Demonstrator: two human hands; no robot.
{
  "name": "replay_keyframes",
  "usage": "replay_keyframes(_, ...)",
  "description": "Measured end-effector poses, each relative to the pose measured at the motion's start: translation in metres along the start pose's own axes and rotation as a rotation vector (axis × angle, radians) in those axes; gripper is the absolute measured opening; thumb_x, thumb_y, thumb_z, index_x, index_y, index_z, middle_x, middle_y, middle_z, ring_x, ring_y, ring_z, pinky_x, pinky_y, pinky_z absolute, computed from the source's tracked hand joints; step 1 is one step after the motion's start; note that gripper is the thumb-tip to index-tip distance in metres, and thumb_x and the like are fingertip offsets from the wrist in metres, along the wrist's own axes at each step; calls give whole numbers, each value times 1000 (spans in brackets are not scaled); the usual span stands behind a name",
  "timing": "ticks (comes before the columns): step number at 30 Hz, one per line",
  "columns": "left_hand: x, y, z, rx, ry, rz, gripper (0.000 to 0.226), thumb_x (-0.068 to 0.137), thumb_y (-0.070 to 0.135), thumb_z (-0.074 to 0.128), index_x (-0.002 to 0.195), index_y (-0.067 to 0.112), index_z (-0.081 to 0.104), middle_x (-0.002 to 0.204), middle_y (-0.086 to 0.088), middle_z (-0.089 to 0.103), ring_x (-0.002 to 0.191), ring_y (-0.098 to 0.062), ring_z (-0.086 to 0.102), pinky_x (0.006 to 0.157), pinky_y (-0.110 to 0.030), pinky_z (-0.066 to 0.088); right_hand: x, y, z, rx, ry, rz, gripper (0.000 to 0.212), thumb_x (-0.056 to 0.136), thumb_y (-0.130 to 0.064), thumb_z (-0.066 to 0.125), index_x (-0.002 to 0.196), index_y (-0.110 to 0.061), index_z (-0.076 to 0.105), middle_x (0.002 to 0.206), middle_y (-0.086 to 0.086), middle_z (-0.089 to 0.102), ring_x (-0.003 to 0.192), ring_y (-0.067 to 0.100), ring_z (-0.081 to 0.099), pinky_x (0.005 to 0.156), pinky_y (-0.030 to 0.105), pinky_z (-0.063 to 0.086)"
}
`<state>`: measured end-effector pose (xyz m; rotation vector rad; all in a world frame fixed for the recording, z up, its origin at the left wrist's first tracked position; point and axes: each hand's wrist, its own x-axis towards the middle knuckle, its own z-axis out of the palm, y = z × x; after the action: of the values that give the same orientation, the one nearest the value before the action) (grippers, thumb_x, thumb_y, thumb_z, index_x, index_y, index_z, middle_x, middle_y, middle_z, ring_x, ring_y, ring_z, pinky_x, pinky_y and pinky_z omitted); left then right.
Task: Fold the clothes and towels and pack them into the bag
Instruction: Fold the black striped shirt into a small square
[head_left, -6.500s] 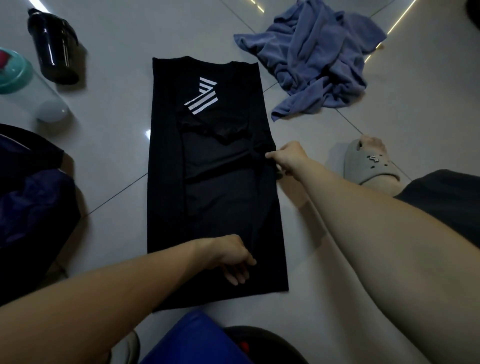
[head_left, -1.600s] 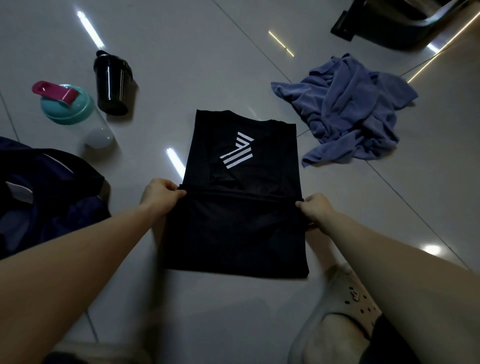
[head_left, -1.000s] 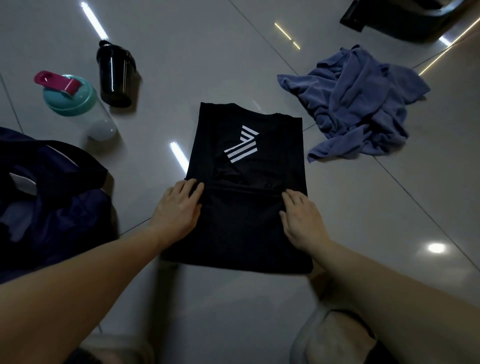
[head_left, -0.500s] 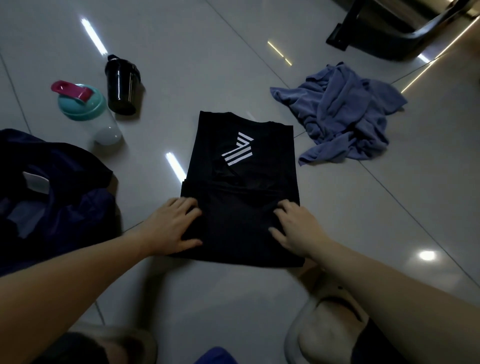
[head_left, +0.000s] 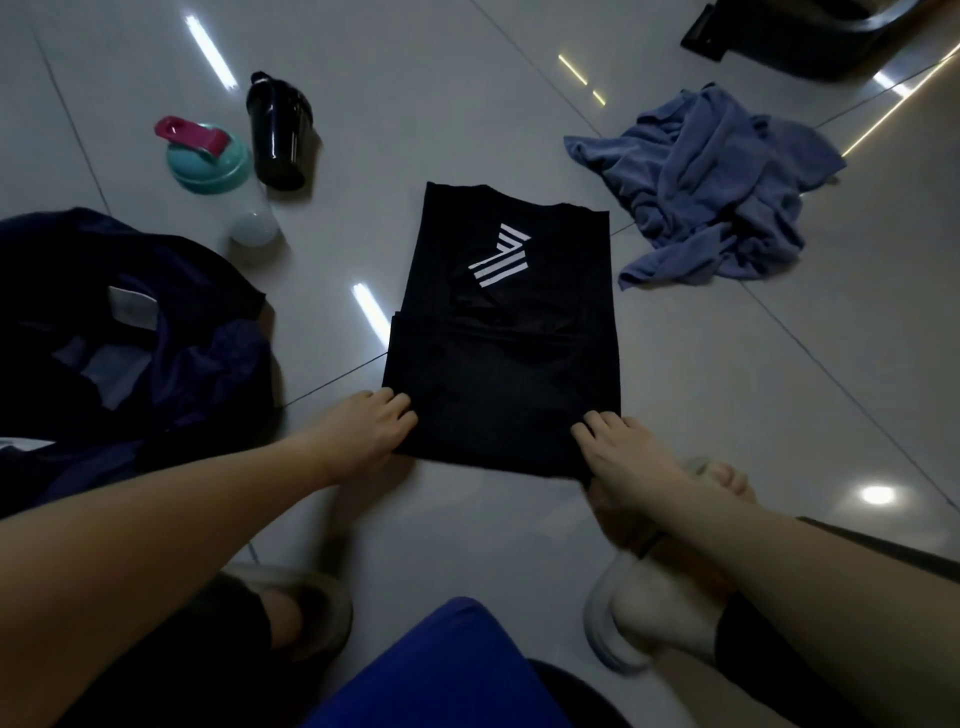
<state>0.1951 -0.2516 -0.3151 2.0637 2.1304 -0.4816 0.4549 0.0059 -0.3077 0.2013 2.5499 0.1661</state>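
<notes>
1. Black shirt (head_left: 504, 384) lies folded, ctr of floor (head_left: 467, 104); bag (head_left: 130, 332) at 9, towel (head_left: 717, 182) crumpled at 2.
2. L hand (head_left: 371, 434) grip clamped on shirt's near-left corner; R hand (head_left: 621, 454) same, near-right corner.

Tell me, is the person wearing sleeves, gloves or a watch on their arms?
No. The left hand and right hand wear no gloves, and both arms show bare, with no sleeves. I see no watch, bracelet or ring, though the light is dim.
</notes>
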Motion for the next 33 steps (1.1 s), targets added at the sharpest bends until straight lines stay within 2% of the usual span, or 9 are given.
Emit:
replay_keyframes(5,5,8,1,38,69,-32,38,51,4,86,85,9,69,75,-9,60,59,-27,58,51,-35,50,-2,-8,0,-29,90,20,28,90,-14,52,118,-11,48,112,10,53,96,30,53,78,39,46)
replay_keyframes(10,11,8,3,-80,70,-104,34,52,9,90,79,13,68,71,-5,60,57,-26,59,49,-34,48,2,-6,1,-45,123,20,22,91,-11,51,112,-13,52,104,9,56,89,29,56,73,37,43)
replay_keyframes(13,13,7,-5,-160,4,-161,18,76,20,77,90,16,67,86,-2,63,77,-24,63,57,-33,44,5,-3,-8,-56,104,19,15,88,-8,59,102,-12,59,96,8,60,81,29,60,67,37,43)
replay_keyframes(15,17,4,-11,-235,-63,-255,15,88,21,60,102,17,64,100,-2,63,95,-24,63,70,-35,46,9,2,-18,-16,75,13,19,91,-6,56,108,-13,60,101,8,62,87,30,62,72,39,47)
replay_keyframes(21,20,-3,-29,-529,-178,-325,11,81,21,61,91,25,63,91,2,64,87,-22,64,74,-33,53,6,26,-52,259,-163,101,48,91,-4,53,136,-18,56,124,8,65,113,29,62,92,38,51)
replay_keyframes(24,16,-3,-52,-595,-319,-278,10,80,19,65,83,28,61,79,7,60,79,-17,61,67,-27,47,0,32,-66,413,-278,119,18,85,-1,55,91,-12,68,90,8,66,83,27,62,70,37,50)
replay_keyframes(26,15,-6,-63,-609,-453,-271,10,76,13,64,79,23,65,78,2,65,75,-18,61,61,-25,46,-1,34,-78,500,-361,123,21,86,1,55,69,-12,57,71,7,57,67,26,55,60,40,48)
replay_keyframes(30,13,-14,-76,-749,-652,-305,12,74,-1,66,74,11,69,70,-6,66,64,-19,61,56,-26,51,-8,33,-94,662,-496,129,23,91,4,57,78,-14,64,83,6,60,78,25,61,68,35,59)
replay_keyframes(33,10,-20,-88,-893,-818,-324,20,80,-10,67,94,2,76,82,-13,73,73,-23,71,65,-29,59,-17,33,-101,746,-619,132,23,94,3,54,90,-11,72,89,7,69,93,29,68,83,43,61)
